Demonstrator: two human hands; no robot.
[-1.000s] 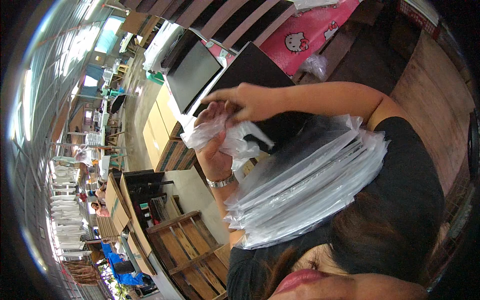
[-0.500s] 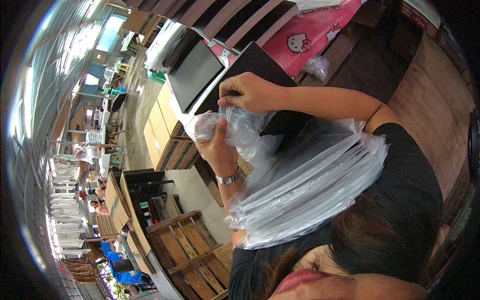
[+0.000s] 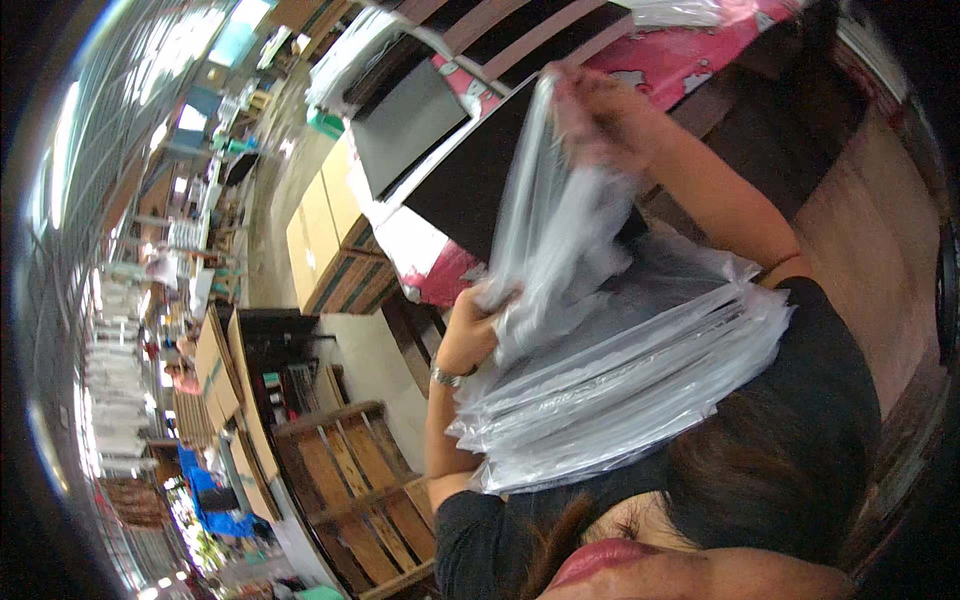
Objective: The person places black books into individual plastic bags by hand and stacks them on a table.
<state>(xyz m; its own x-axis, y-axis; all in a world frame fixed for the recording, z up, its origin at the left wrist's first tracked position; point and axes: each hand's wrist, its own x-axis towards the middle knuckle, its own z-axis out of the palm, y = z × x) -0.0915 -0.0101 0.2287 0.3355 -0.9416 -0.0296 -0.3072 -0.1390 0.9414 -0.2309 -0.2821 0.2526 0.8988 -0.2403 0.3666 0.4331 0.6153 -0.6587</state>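
A clear plastic bag [image 3: 565, 235] is stretched between my two hands over a black panel. My left hand [image 3: 472, 328], with a metal wristwatch on its wrist, grips the bag's lower end. Up and to the right, my right hand [image 3: 600, 115] holds the other end; it is smeared by motion, but the film runs into its fingers. A thick stack of clear plastic bags [image 3: 620, 385] rests against the front of my black shirt, between my forearms. Just beyond the bag lies the flat black panel [image 3: 465, 190] on the table.
A dark grey panel [image 3: 410, 125] and a pink printed cover [image 3: 690, 60] are on the table. Slatted dark boards [image 3: 500, 35] lie at the back. Cardboard boxes [image 3: 325, 235] stand left of it, and a wooden pallet [image 3: 350, 490] sits lower left.
My hands have moved apart, the right up and rightward, the left down and rightward. The bunched bag is now drawn out long between them. My view has shifted slightly.
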